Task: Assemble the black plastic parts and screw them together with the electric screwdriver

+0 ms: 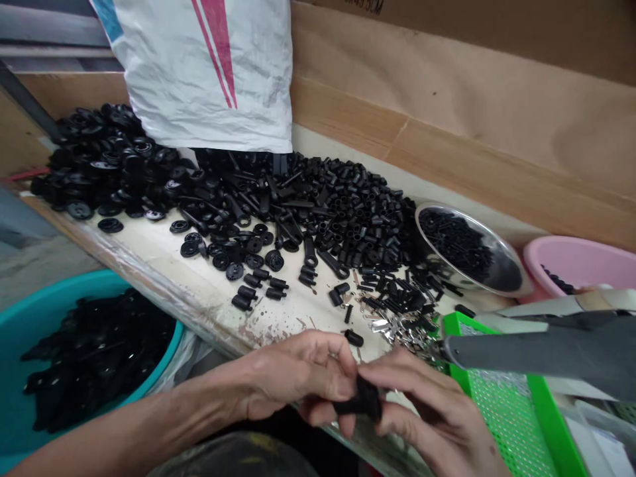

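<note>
Between my two hands, close to the table's front edge, is a small black plastic part (pixel 362 397), blurred and partly covered by fingers. My left hand (pixel 313 377) pinches its left side with thumb and fingers. On its right side, the thumb and fingers of my right hand (pixel 427 404) close round it. Just beyond my hands lie a single black cylinder (pixel 354 338), a dark spring (pixel 348 313) and a heap of shiny metal clips (pixel 405 328). Short black cylinders (pixel 242 298) sit in small groups farther left.
Piles of black discs (pixel 124 159) and sleeves (pixel 358 199) cover the table's back, below a white sack (pixel 213 79). At right are a steel bowl (pixel 517 268), a pink basin (pixel 586 252), a green basket (pixel 556 424) and a grey bar (pixel 541 351). A teal tub (pixel 169 354) stands lower left.
</note>
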Available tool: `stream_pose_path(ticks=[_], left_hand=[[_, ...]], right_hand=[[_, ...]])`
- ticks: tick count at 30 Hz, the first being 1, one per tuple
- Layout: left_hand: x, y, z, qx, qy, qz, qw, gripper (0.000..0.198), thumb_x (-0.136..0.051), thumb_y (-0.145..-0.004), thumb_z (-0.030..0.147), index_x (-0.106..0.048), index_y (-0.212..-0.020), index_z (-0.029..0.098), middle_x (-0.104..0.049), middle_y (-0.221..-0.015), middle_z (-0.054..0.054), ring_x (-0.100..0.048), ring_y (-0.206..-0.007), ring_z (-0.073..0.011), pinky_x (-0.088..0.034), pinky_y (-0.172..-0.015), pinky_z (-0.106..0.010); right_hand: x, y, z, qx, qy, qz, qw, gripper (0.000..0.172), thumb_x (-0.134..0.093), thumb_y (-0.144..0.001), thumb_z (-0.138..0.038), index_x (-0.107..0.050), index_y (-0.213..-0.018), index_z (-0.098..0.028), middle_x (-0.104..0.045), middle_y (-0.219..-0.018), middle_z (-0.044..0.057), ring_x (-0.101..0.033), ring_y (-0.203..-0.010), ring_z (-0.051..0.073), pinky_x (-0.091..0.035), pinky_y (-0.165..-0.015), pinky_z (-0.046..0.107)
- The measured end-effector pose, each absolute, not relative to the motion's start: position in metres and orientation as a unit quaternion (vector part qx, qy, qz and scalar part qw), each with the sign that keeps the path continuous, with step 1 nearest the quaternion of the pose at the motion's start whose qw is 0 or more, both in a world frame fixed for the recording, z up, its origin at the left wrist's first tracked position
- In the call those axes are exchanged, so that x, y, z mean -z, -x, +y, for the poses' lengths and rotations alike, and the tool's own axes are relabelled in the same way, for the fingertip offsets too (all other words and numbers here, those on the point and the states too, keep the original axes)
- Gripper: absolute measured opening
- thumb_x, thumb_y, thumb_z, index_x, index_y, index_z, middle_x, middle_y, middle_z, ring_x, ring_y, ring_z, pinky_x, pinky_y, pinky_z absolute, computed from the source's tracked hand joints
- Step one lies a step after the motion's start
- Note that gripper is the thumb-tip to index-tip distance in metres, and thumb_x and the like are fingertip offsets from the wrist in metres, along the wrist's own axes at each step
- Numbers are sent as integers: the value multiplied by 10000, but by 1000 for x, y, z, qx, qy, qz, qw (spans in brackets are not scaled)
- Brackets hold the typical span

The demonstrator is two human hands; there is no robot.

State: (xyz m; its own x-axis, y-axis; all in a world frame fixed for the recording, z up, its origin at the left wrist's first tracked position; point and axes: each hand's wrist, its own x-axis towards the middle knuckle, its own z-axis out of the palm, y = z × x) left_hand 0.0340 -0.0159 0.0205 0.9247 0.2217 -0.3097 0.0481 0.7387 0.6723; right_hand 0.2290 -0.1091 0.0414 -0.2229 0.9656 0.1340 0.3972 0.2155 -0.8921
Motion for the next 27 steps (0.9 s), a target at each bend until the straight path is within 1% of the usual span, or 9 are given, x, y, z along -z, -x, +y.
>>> stream_pose_path(ticks=[4, 7, 10, 13, 16, 19, 21, 24, 27], left_hand=[[-16, -36, -22, -93, -353, 199, 909, 204, -622, -794, 332, -491, -859, 189, -652, -690, -22, -452, -437, -69, -297, -434, -183], [-19, -35, -30, -186, -514, 273, 792, 79, -570, -831, 243, -512, -830, 190, -616, -703, 11, -502, -557, -83, -372, -556, -202], [-21, -33, -33, -228, -620, 295, 690, 32, -538, -838, 163, -544, -821, 190, -596, -728, 21, -534, -684, -101, -384, -652, -208], [-19, -34, -28, -200, -506, 277, 792, 137, -612, -792, 186, -544, -910, 201, -596, -741, 22, -515, -605, -91, -370, -568, -200], [-12, -36, -22, -126, -332, 202, 913, 240, -628, -792, 262, -506, -985, 190, -618, -679, -2, -415, -438, -62, -274, -442, -183], [-10, -39, -22, -104, -296, 176, 933, 240, -588, -826, 315, -485, -992, 174, -634, -685, -32, -396, -421, -56, -260, -438, -188], [-14, -40, -25, -130, -367, 203, 898, 266, -596, -814, 291, -484, -1031, 186, -608, -705, -1, -442, -473, -68, -297, -471, -192], [-19, -40, -30, -205, -560, 289, 749, 339, -572, -759, 136, -513, -1081, 226, -574, -738, 46, -505, -634, -95, -358, -588, -200], [-15, -42, -29, -225, -655, 342, 635, 445, -529, -706, 68, -544, -1116, 242, -575, -792, 52, -499, -704, -105, -358, -634, -203]], right_hand=[[-32, -226, -108, -335, 575, -632, 396, 256, -728, -779, -250, -705, -1028, -306, -633, -757, -13, -606, -616, 126, -506, -569, 215], [-27, -221, -106, -340, 608, -587, 413, 246, -750, -753, -263, -719, -996, -284, -594, -757, -14, -588, -590, 107, -492, -522, 189], [-27, -217, -106, -354, 623, -552, 426, 239, -757, -745, -274, -725, -981, -272, -573, -763, -10, -587, -596, 106, -488, -509, 182], [-30, -220, -107, -361, 612, -565, 420, 240, -746, -757, -276, -723, -996, -280, -594, -771, -2, -608, -631, 123, -509, -551, 202], [-30, -226, -107, -371, 563, -611, 416, 274, -720, -782, -224, -703, -1038, -319, -628, -804, 1, -633, -704, 138, -520, -628, 218], [-28, -228, -107, -400, 546, -593, 437, 269, -718, -781, -228, -704, -1027, -335, -611, -787, -6, -622, -693, 135, -513, -601, 214], [-24, -226, -108, -425, 568, -543, 449, 228, -750, -748, -274, -720, -971, -307, -599, -786, -5, -609, -664, 128, -504, -570, 209], [-18, -220, -110, -462, 625, -445, 445, 246, -766, -722, -345, -702, -945, -264, -602, -736, -15, -592, -592, 109, -493, -534, 195], [-14, -214, -110, -433, 655, -456, 419, 278, -761, -716, -362, -675, -956, -251, -631, -740, -7, -608, -611, 124, -514, -569, 213]])
